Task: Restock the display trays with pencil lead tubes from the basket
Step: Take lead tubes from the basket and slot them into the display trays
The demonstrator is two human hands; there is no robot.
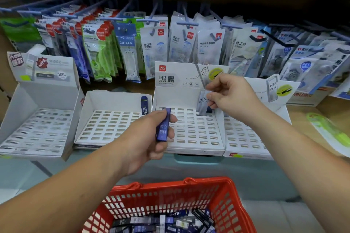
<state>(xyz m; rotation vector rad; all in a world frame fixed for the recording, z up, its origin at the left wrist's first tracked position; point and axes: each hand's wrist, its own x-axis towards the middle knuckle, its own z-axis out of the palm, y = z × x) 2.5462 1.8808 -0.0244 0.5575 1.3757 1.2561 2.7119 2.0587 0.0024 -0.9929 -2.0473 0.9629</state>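
Left hand (151,138) clamped on blue tube (163,126), thumb and fingers curled round it, held over front-left of third tray (191,143). Tube's long axis runs front to back, far end pointing at the tray's back wall; "HB 05" print reads upside down from the camera. Right hand (233,98) pinches grey tube (205,101) at the back-right corner of the same tray. That tube is upright, lower end at the slots, with a second grey tube (200,100) just beside it on the left. Seated in a slot or not: cannot tell, fingers block.

Four white slotted trays side by side on shelf (301,119): far-left tray (37,134), second tray (106,128), third, fourth tray (242,140). Second tray has one dark tube (144,105) upright in its back-right corner. Right forearm crosses over fourth tray. Red basket (223,206) near camera between both forearms, loose tubes (161,223) heaped flat at mixed angles. Hanging packets (180,43) on hooks right behind the trays. Green packet (329,130) lies on the shelf at far right.
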